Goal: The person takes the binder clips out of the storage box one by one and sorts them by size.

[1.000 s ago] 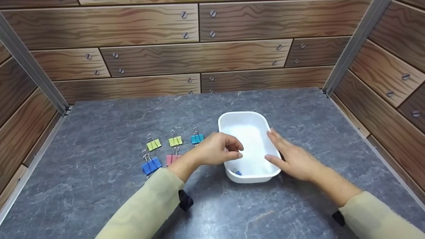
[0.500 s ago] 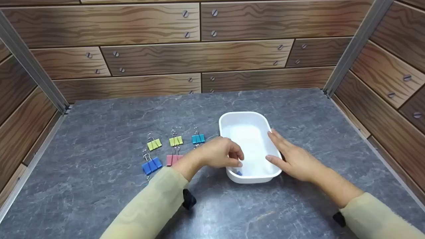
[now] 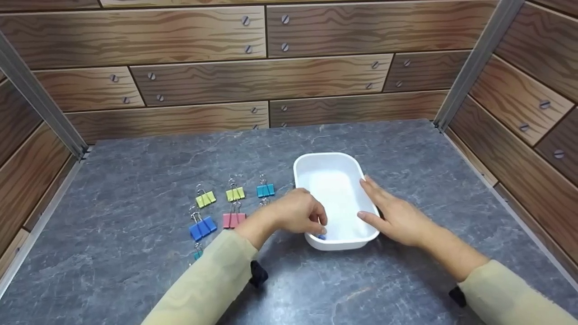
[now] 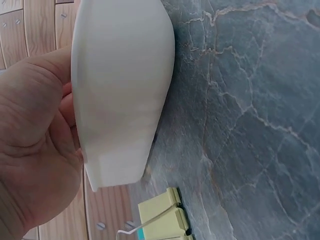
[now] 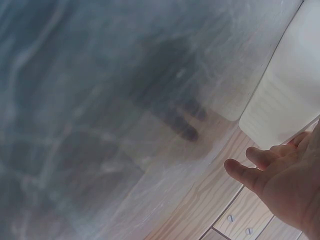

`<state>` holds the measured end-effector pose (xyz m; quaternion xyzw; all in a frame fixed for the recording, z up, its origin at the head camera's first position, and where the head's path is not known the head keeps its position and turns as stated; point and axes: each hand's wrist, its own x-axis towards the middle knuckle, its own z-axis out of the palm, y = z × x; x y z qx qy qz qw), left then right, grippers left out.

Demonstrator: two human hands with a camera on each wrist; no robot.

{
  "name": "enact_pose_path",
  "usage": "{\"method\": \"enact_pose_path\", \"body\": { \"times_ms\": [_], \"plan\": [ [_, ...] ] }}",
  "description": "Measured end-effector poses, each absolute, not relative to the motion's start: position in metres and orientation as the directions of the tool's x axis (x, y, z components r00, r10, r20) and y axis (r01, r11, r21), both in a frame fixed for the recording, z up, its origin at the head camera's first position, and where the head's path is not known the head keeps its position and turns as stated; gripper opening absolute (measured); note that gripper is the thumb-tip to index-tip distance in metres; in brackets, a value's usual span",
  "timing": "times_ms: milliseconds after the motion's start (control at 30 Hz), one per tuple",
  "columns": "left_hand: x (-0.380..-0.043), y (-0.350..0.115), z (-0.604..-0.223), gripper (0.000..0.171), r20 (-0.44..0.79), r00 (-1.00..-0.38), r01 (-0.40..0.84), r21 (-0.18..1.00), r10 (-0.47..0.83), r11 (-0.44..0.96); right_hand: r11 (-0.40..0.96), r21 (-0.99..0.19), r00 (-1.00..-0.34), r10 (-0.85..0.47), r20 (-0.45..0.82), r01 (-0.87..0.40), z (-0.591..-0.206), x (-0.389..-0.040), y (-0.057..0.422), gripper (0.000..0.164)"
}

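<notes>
A white plastic bin point(image 3: 336, 180) stands on the grey marbled table. My left hand point(image 3: 298, 211) reaches over its left wall, with bent fingers and thumb low inside the near left corner. Right at the thumb tip lies a small blue binder clip point(image 3: 321, 236), partly covered by the hand; a gap shows between thumb and forefinger. In the left wrist view the bin wall point(image 4: 120, 100) hides my fingertips. Along the bin's right side rests my right hand point(image 3: 399, 219), fingers extended against the wall and thumb over the rim. The right wrist view shows these fingers point(image 5: 245, 172) fairly straight.
Left of the bin lie binder clips: two yellow-green point(image 3: 206, 199), a teal one point(image 3: 265, 190), a pink one point(image 3: 234, 220), a larger blue one point(image 3: 202, 228), and a small teal one point(image 3: 198, 255) by the left sleeve. Wood-patterned panels point(image 3: 203, 81) enclose the table.
My left hand has lowered toward the near left corner of the bin, down to the small blue binder clip. The right hand has stayed against the bin, which stands in place.
</notes>
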<state>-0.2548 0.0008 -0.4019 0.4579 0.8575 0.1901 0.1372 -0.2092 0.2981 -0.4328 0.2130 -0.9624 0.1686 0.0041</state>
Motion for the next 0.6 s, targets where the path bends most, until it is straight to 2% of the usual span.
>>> {"method": "enact_pose_path", "body": {
  "times_ms": [200, 600],
  "plan": [
    [-0.254, 0.007, -0.4, 0.016, -0.136, -0.55, 0.735, 0.39, 0.824, 0.555, 0.854, -0.321, -0.91, -0.408, 0.075, -0.409, -0.432, -0.209, 0.298, 0.081],
    [-0.254, 0.014, -0.399, 0.011, -0.165, -0.543, 0.721, 0.411, 0.823, 0.558, 0.853, -0.319, -0.909, -0.409, 0.083, -0.413, -0.432, -0.209, 0.297, 0.081]
  ]
}}
